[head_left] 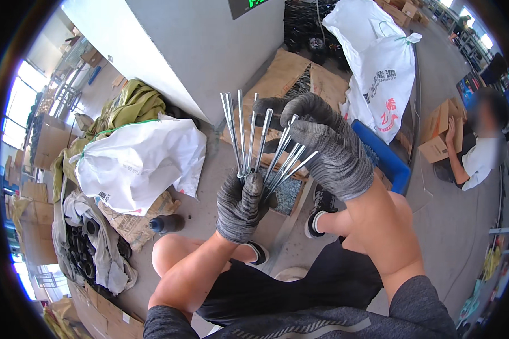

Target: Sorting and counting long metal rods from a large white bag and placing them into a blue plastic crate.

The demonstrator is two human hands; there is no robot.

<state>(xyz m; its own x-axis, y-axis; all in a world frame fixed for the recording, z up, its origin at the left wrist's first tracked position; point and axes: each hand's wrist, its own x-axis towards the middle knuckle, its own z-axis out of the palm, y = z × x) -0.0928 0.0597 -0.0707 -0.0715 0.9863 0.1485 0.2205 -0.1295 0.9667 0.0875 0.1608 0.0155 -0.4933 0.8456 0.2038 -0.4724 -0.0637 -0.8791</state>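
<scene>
A fanned bunch of long, thin, shiny metal rods (262, 141) is clasped at its lower end by my left hand (240, 206), which wears a grey knit glove. Its thumb presses across the rods, and their upper ends spread apart. My right hand (336, 150), gloved alike with dark fingertips, is curled round the upper ends of the rods on the right side. Thumb and fingers close on a rod there; the exact contact is partly hidden. Below the hands, a container of small metal pieces (285, 198) shows in part.
A blue tray (398, 169) lies beyond my right forearm. White sacks (141, 158) (373, 73) stand left and back right, with flattened brown sacking (274, 70) by a pillar (209, 45). A dark bottle (168, 224) is near my knee. At right, a person (481, 147) handles a carton (442, 130).
</scene>
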